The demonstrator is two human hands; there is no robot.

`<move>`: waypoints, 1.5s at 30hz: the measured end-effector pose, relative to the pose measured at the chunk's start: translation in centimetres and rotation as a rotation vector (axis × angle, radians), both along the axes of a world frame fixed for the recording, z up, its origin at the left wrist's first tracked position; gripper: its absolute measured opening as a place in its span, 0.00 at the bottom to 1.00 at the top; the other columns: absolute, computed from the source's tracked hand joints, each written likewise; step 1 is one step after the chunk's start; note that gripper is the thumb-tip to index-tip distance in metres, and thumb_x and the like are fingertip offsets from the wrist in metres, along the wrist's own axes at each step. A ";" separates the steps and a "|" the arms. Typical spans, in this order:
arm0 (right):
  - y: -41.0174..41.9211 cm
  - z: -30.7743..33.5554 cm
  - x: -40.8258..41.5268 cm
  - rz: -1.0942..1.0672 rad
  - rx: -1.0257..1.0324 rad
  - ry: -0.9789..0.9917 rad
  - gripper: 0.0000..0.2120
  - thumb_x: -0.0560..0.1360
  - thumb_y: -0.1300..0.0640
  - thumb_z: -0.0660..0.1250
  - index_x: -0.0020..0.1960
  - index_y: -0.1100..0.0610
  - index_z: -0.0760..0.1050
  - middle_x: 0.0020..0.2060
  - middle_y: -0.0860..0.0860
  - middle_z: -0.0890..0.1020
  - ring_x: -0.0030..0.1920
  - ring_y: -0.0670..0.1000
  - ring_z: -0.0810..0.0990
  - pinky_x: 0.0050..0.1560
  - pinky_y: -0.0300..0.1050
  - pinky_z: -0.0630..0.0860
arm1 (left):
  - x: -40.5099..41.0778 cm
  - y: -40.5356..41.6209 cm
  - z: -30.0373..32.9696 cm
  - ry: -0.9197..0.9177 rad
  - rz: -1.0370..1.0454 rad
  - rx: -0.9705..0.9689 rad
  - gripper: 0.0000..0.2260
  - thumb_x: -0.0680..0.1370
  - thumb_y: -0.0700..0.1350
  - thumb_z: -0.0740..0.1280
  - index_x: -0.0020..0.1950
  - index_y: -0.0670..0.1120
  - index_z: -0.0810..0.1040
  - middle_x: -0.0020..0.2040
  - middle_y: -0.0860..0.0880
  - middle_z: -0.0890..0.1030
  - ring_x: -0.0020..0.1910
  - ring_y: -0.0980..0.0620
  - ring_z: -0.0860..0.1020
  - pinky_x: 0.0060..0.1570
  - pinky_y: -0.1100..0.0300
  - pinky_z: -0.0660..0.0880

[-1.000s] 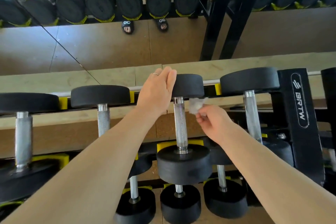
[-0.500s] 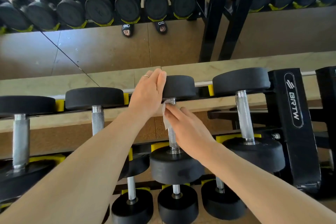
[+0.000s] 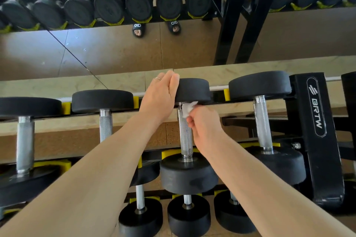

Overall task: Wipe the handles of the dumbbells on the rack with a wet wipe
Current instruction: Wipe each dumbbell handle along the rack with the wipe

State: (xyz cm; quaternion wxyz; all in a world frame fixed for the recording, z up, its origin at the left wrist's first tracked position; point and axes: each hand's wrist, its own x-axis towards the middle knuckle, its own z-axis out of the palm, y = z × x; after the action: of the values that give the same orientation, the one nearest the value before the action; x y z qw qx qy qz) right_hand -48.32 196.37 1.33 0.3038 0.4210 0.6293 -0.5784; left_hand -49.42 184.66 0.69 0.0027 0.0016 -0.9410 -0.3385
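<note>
Having risen from mid-handle in the last half second, the right hand (image 3: 205, 127) pinches the wet wipe (image 3: 187, 108) against the far end of the dumbbell handle (image 3: 185, 132) while the left hand (image 3: 160, 96), fingers straight, steadies its far head (image 3: 193, 90) on the rack (image 3: 316, 121), suggesting this handle's wipe is under way.

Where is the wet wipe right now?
Head view, centre: the wipe is pinched in the right hand against the top of a dumbbell handle, just under the weight head the left hand steadies.
</note>
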 end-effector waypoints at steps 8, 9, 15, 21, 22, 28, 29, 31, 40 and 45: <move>1.5 -2.1 4.6 1.403 0.699 0.988 0.26 0.74 0.58 0.71 0.71 0.57 0.71 0.67 0.50 0.73 0.62 0.50 0.75 0.65 0.44 0.72 | 0.0 0.2 0.8 -0.048 -0.017 -0.023 0.12 0.86 0.48 0.50 0.51 0.46 0.69 0.48 0.45 0.73 0.49 0.46 0.73 0.48 0.49 0.76; 1.9 -2.1 4.3 1.504 0.710 0.980 0.24 0.74 0.57 0.71 0.69 0.57 0.73 0.66 0.50 0.74 0.62 0.50 0.75 0.65 0.45 0.73 | 0.0 0.1 0.7 -0.049 -0.020 -0.029 0.12 0.86 0.49 0.49 0.50 0.47 0.68 0.47 0.46 0.73 0.48 0.46 0.72 0.47 0.50 0.75; 5.4 -1.3 4.5 1.643 0.207 0.632 0.19 0.78 0.66 0.59 0.63 0.53 0.80 0.65 0.48 0.79 0.66 0.47 0.75 0.72 0.49 0.67 | -0.3 -0.1 0.5 -0.060 -0.019 -0.012 0.14 0.88 0.48 0.48 0.48 0.45 0.68 0.44 0.47 0.71 0.47 0.46 0.71 0.47 0.48 0.72; 7.8 -0.1 4.1 1.597 0.132 0.446 0.19 0.79 0.64 0.57 0.62 0.51 0.80 0.65 0.47 0.79 0.66 0.44 0.75 0.72 0.47 0.66 | 0.0 0.1 0.6 -0.050 -0.027 0.015 0.14 0.87 0.47 0.50 0.52 0.43 0.72 0.48 0.45 0.73 0.49 0.45 0.73 0.49 0.45 0.76; 8.3 0.0 3.8 1.579 0.204 0.405 0.18 0.79 0.63 0.58 0.63 0.52 0.80 0.65 0.48 0.79 0.64 0.46 0.75 0.70 0.47 0.68 | 0.0 0.1 0.6 -0.048 -0.028 0.015 0.14 0.87 0.48 0.50 0.52 0.43 0.72 0.48 0.46 0.73 0.48 0.45 0.73 0.48 0.45 0.76; 7.1 -0.8 4.9 1.319 0.334 0.264 0.10 0.77 0.63 0.61 0.53 0.63 0.81 0.51 0.57 0.82 0.52 0.54 0.80 0.52 0.44 0.74 | -0.3 -0.1 -0.2 -0.049 -0.004 0.027 0.16 0.88 0.51 0.47 0.50 0.47 0.71 0.46 0.47 0.73 0.47 0.47 0.73 0.48 0.47 0.76; 6.1 -1.0 5.2 1.341 0.319 0.216 0.09 0.77 0.63 0.61 0.45 0.63 0.79 0.43 0.56 0.81 0.44 0.53 0.80 0.44 0.41 0.75 | -0.3 -0.2 -0.3 -0.047 -0.002 0.028 0.16 0.87 0.52 0.47 0.50 0.48 0.70 0.45 0.48 0.72 0.47 0.48 0.73 0.48 0.47 0.76; 4.7 -0.9 5.5 1.321 0.347 0.177 0.12 0.77 0.62 0.60 0.35 0.60 0.72 0.33 0.53 0.75 0.33 0.50 0.74 0.32 0.39 0.69 | -0.4 -0.2 -0.6 -0.043 0.014 0.033 0.17 0.87 0.54 0.46 0.48 0.49 0.70 0.44 0.50 0.72 0.46 0.49 0.72 0.48 0.46 0.75; 2.7 1.8 7.4 1.461 0.160 0.467 0.18 0.80 0.63 0.54 0.62 0.57 0.79 0.56 0.55 0.82 0.46 0.48 0.79 0.46 0.35 0.70 | -0.8 -0.2 -1.0 -0.062 0.039 0.050 0.17 0.87 0.55 0.47 0.48 0.50 0.70 0.44 0.50 0.72 0.46 0.50 0.73 0.48 0.46 0.76; 3.8 1.0 6.6 1.561 0.258 0.442 0.18 0.80 0.61 0.56 0.66 0.56 0.77 0.60 0.58 0.80 0.42 0.48 0.77 0.38 0.34 0.72 | -0.8 -0.3 -1.2 -0.052 0.040 0.042 0.17 0.87 0.55 0.47 0.48 0.50 0.70 0.44 0.50 0.72 0.46 0.50 0.73 0.47 0.47 0.76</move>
State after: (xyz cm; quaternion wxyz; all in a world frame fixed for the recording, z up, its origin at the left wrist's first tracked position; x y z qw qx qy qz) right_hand -41.76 200.19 2.32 0.4370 -0.2301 0.8478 -0.1931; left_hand -50.19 184.34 -0.49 -0.0148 0.0293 -0.9331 -0.3581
